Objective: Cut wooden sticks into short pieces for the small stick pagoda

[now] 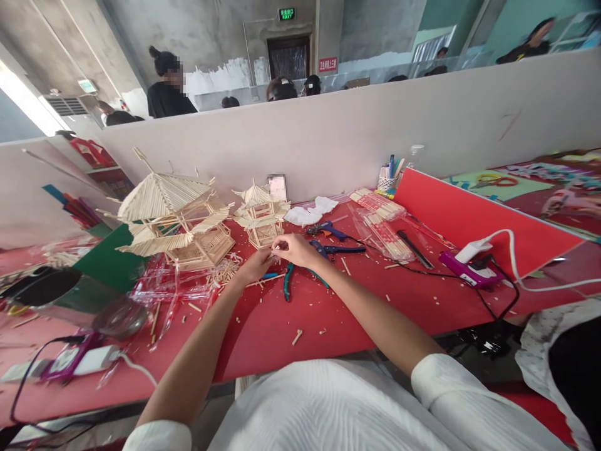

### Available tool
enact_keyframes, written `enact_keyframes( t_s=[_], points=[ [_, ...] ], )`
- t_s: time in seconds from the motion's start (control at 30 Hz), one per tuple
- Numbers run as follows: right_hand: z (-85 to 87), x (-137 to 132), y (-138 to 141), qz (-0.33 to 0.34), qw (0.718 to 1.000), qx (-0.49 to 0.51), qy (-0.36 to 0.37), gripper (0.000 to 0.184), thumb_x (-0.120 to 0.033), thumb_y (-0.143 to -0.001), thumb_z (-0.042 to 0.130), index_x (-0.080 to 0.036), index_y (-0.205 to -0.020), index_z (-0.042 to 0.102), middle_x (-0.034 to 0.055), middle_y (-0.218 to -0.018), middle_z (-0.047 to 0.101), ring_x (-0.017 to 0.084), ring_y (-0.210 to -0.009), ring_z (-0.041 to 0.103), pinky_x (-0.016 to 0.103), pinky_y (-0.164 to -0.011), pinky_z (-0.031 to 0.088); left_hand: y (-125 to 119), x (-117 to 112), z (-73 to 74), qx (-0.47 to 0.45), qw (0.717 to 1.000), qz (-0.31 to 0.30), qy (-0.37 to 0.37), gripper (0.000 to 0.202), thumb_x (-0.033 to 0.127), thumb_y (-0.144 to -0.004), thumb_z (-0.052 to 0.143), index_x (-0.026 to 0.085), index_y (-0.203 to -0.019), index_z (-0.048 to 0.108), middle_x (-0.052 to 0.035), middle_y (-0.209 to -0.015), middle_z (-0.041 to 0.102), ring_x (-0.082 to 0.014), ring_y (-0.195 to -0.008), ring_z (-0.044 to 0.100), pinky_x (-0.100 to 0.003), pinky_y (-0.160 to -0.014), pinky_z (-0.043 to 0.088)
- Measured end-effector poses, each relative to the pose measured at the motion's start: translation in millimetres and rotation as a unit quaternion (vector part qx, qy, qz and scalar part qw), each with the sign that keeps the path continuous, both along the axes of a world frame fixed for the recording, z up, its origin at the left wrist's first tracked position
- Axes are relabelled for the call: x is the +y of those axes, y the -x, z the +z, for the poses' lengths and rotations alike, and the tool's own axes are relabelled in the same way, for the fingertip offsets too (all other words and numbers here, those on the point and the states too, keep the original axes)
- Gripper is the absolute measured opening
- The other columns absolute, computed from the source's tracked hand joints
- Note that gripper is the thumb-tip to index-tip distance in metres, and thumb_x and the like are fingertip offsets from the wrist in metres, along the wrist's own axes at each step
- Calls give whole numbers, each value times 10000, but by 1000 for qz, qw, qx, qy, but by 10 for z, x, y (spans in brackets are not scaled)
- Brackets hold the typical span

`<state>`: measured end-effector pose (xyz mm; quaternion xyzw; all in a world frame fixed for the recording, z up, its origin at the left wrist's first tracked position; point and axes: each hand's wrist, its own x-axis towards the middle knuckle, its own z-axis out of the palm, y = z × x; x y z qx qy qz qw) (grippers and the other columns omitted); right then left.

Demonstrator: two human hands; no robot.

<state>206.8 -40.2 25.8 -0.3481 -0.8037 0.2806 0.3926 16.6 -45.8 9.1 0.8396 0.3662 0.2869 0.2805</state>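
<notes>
My left hand (pixel 256 265) and my right hand (pixel 297 249) meet over the middle of the red table. Their fingers are pinched together around something small and pale that I cannot make out. Right behind them stands a small pavilion model (pixel 261 216) made of thin wooden sticks. Pliers with teal handles (pixel 287 283) lie just below my right hand, partly hidden by my wrist. Beyond that wrist are blue-handled pliers (pixel 339 249) and a blue glue gun (pixel 332 231). A larger stick pavilion (pixel 164 199) stands left of my hands, above crumpled clear plastic wrap (pixel 176 285).
Packs of wooden sticks (pixel 385 233) and a black pen-like tool (pixel 415 249) lie right, before a red board (pixel 474 213). Purple power strips (pixel 472 269) with cables sit on both sides. A clear container (pixel 84 300) stands left. Stick scraps dot the red table (pixel 347 326).
</notes>
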Motion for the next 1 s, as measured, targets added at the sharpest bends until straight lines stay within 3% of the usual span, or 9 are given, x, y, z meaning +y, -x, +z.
enact_keyframes(
  t_s=[0.3, 0.5, 0.67, 0.83, 1.0],
  points=[
    [52, -82, 30, 7, 1000, -24, 2, 82, -228, -809, 700, -172, -859, 668, 13, -786, 705, 144, -722, 640, 223, -649, 426, 64, 36, -21, 38, 998, 17, 36, 372, 475, -846, 626, 112, -801, 691, -56, -801, 696, -197, -768, 604, -290, -741, 498],
    [-17, -40, 41, -14, 999, -31, 0, 141, -210, -770, 741, -179, -856, 634, -5, -768, 677, 145, -717, 615, 220, -647, 403, 51, 0, 25, -22, 998, -3, 62, 351, 450, -806, 679, 112, -893, 718, -64, -858, 703, -194, -818, 620, -294, -804, 504],
    [-62, -14, 45, -12, 999, -29, -8, 163, -211, -764, 750, -178, -883, 643, 5, -814, 688, 148, -728, 620, 229, -672, 419, 90, 18, 7, -3, 999, 1, 50, 316, 422, -820, 654, 113, -830, 717, -42, -809, 682, -172, -771, 596, -264, -756, 485],
    [-51, -15, 35, -8, 1000, -19, -1, 157, -175, -760, 738, -177, -904, 674, 9, -831, 712, 150, -755, 646, 230, -690, 446, 99, 5, 23, 17, 999, 26, 37, 405, 494, -874, 573, 118, -771, 685, 3, -715, 612, -141, -688, 518, -235, -673, 435],
    [-101, 59, 25, 13, 1000, 9, 8, 170, -155, -770, 728, -182, -937, 715, 25, -878, 744, 154, -797, 682, 239, -730, 489, 67, -12, 44, 0, 999, 26, 42, 483, 578, -880, 535, 128, -765, 667, -11, -746, 617, -152, -715, 513, -260, -715, 443]
  ],
)
